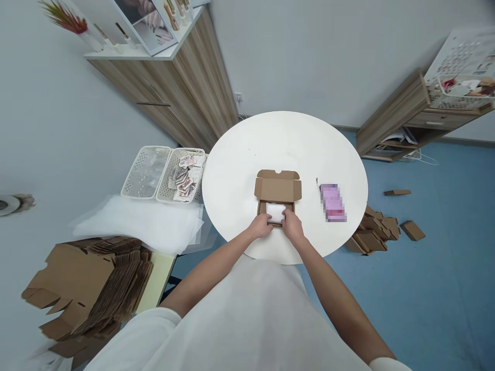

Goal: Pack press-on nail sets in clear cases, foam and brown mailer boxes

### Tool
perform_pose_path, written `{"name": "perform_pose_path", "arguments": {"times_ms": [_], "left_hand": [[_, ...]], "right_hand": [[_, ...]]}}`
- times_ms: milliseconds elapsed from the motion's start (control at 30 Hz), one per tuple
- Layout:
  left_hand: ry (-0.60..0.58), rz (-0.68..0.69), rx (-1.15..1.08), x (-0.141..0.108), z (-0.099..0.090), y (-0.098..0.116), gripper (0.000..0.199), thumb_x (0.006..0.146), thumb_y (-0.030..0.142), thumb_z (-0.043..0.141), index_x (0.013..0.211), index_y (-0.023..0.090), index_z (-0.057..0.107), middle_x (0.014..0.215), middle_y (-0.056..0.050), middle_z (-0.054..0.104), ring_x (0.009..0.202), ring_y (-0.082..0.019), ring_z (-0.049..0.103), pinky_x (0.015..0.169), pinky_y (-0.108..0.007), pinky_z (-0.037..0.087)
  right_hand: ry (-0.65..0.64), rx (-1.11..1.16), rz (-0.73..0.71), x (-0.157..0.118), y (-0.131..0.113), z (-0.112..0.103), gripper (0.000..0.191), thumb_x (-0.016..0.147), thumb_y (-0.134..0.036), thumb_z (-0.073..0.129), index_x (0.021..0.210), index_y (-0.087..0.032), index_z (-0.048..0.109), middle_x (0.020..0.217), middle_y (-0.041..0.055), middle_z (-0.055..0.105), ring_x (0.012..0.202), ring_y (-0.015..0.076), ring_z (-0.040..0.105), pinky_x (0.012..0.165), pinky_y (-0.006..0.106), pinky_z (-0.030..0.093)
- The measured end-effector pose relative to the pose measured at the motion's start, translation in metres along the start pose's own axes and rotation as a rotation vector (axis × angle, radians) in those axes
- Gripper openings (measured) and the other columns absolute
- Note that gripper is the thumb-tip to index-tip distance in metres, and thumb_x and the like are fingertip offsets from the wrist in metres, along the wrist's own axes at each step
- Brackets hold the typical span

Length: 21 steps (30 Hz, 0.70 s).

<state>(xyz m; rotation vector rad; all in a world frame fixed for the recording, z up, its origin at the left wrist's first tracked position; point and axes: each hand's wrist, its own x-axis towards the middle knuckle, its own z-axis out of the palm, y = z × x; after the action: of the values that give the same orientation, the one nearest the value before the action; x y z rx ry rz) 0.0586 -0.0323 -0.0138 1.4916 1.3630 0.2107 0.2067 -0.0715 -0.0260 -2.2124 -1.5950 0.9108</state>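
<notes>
**Two Bare Hands Meet at a White Packet in a Box**

A white packet [275, 212] sits in an open cardboard box [278, 189], between a person's left hand [261, 225] and right hand [293, 224]. Fingers curl at both ends; from where I stand, I cannot tell whether either hand pinches the packet or only the box's walls. The packet looks light and soft, its wrapping perhaps slippery, best held by its two ends without squeezing. The box looks stiff but thin, steadiest by its side walls; the lid, raised just beyond the fingers, would likely bend at its crease. Under the grip spreads a white round table [284, 139]; right of the right hand lies a blurred pink-purple item [333, 202]. Well left of the left hand, flattened cartons [77, 273] are stacked.
</notes>
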Motion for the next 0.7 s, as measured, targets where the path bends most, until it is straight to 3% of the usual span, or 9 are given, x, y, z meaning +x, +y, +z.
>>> {"name": "perform_pose_path", "arguments": {"times_ms": [200,367,500,600,700], "left_hand": [[0.040,0.012,-0.097,-0.001,-0.001,0.001,0.045,0.053,0.008,0.060,0.097,0.018,0.060,0.112,-0.010,0.057,0.108,-0.028,0.049,0.094,-0.037,0.036],[0.190,0.089,-0.231,0.003,-0.016,-0.003,0.043,0.058,0.006,0.056,0.098,0.020,0.060,0.115,-0.007,0.054,0.107,-0.023,0.050,0.091,-0.035,0.039],[0.307,-0.016,-0.370,0.016,-0.038,-0.006,0.048,0.061,0.006,0.055,0.107,0.020,0.054,0.121,-0.009,0.050,0.111,-0.023,0.047,0.087,-0.034,0.041],[0.288,-0.064,-0.477,0.028,-0.052,-0.007,0.057,0.060,0.004,0.055,0.114,0.020,0.048,0.129,-0.010,0.044,0.114,-0.024,0.045,0.086,-0.034,0.041],[0.225,-0.098,-0.546,0.036,-0.060,-0.003,0.060,0.060,0.006,0.054,0.118,0.018,0.046,0.131,-0.013,0.042,0.116,-0.024,0.043,0.088,-0.033,0.039]], "right_hand": [[0.023,0.049,-0.059,-0.007,-0.001,-0.001,0.029,0.074,-0.016,0.044,0.102,-0.016,0.052,0.103,0.0126,0.054,0.090,0.0234,0.054,0.073,0.034,0.041],[0.226,0.283,-0.188,-0.009,0.010,-0.018,0.029,0.076,-0.022,0.044,0.104,-0.019,0.052,0.107,0.0095,0.053,0.101,0.0207,0.049,0.085,0.035,0.041],[0.332,0.499,-0.016,0.007,0.027,-0.037,0.045,0.072,-0.038,0.053,0.112,-0.019,0.048,0.114,0.0111,0.050,0.100,0.0212,0.050,0.082,0.036,0.043],[0.257,0.723,0.167,0.023,0.040,-0.047,0.053,0.070,-0.050,0.053,0.114,-0.020,0.047,0.116,0.0101,0.051,0.100,0.0205,0.051,0.081,0.034,0.044],[0.139,0.884,0.253,0.035,0.048,-0.052,0.053,0.073,-0.057,0.045,0.111,-0.022,0.050,0.116,0.0087,0.053,0.101,0.0199,0.053,0.077,0.030,0.046]]}}
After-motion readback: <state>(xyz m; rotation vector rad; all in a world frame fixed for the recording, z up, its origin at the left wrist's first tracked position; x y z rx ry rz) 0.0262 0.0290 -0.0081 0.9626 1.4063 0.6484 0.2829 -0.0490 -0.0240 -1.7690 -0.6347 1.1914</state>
